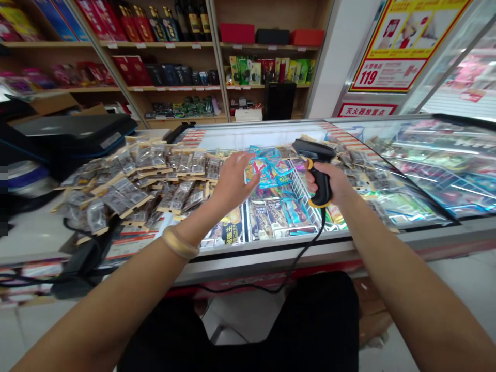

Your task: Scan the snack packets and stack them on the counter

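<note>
My right hand [336,181] is wrapped round the handle of a black and yellow barcode scanner [315,150], held above the glass-topped chest freezer [271,258]. A black cord [306,250] hangs from the handle and loops to the left. My left hand [232,178] has its thumb and fingers apart, with nothing seen in it. It hovers over the freezer, near the blue snack packets [269,168]. On its left lies a wide heap of small clear packets [124,194] with tan edges and dark contents. More such packets [360,163] lie on the glass beyond the scanner.
A black machine [77,132] stands at the left, beside the counter. White wire dividers [300,178] part the goods inside the freezer. Shelves [170,45] with bottles and boxes line the back wall. My legs [318,320] are below the freezer's front edge.
</note>
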A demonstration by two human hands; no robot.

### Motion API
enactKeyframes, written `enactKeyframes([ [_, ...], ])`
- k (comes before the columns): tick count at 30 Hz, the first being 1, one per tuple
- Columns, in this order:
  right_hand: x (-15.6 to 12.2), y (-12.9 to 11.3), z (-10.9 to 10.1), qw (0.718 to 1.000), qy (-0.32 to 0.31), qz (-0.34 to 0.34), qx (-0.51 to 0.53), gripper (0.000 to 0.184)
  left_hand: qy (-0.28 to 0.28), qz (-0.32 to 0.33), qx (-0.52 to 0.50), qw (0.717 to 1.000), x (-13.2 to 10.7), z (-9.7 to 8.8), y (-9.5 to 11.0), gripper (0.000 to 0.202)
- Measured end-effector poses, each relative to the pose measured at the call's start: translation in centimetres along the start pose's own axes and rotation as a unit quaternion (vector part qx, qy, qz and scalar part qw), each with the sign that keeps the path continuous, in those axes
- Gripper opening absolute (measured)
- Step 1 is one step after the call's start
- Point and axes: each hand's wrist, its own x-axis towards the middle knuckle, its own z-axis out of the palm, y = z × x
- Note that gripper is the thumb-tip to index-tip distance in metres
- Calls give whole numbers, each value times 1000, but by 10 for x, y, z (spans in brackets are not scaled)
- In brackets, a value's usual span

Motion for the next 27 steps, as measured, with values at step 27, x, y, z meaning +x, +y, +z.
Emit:
enactKeyframes([
  [27, -14, 2, -85, 987, 137, -75, 28, 36, -126, -201, -122, 964, 90, 127, 66, 44],
])
